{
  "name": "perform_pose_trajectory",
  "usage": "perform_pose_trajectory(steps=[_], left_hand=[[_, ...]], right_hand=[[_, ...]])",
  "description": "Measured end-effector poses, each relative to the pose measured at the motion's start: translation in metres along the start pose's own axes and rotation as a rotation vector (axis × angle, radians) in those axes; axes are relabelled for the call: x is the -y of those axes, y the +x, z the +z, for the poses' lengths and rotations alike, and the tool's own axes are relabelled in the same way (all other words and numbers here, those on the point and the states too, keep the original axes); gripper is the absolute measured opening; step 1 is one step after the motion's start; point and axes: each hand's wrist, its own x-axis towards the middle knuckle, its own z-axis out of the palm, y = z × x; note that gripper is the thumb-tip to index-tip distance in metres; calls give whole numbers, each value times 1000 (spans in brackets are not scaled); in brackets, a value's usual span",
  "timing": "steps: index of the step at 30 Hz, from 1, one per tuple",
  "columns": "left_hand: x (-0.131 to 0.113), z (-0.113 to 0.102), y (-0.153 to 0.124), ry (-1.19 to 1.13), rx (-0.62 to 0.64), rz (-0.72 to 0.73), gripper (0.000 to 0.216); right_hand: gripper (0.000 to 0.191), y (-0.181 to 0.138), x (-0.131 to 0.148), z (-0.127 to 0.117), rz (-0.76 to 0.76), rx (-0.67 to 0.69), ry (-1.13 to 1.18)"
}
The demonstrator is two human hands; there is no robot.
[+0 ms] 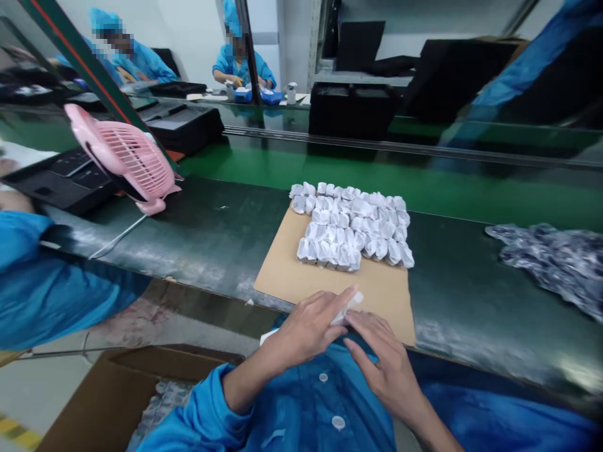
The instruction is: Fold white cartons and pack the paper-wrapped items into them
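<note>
My left hand [306,328] is closed on a small white paper-wrapped piece [352,304], which shows past its fingers. What is inside the paper is hidden. My right hand [384,351] meets the piece from the other side, its fingers stretched out with the tips at the paper and the thumb apart. Both hands are over the front edge of a brown cardboard sheet [282,263]. Several rows of similar white-wrapped pieces [353,223] stand close together on the sheet's far half.
A pink fan [132,157] with a cable stands at left, near black trays [70,179]. Clear plastic bags [556,260] lie at right. Below left, a cardboard box [89,395] holds wrapped items. A co-worker's blue sleeve [61,276] reaches in from the left; other people sit across the green bench.
</note>
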Motion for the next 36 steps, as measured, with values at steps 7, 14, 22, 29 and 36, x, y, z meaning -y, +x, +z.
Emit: perform_pose_trajectory(steps=[7, 14, 22, 29, 36], left_hand=[[-10, 33, 11, -96, -254, 39, 76], [-32, 60, 36, -404, -133, -98, 81], [36, 23, 9, -140, -426, -352, 38], [156, -112, -13, 303, -742, -824, 25], [231, -194, 9, 394, -667, -1095, 34]], right_hand=[[50, 5, 9, -18, 477, -79, 208], [33, 8, -22, -83, 447, 16, 228], [33, 31, -158, -212, 610, 135, -203], [77, 43, -196, -193, 537, -87, -438], [19, -18, -104, -41, -69, -237, -363]])
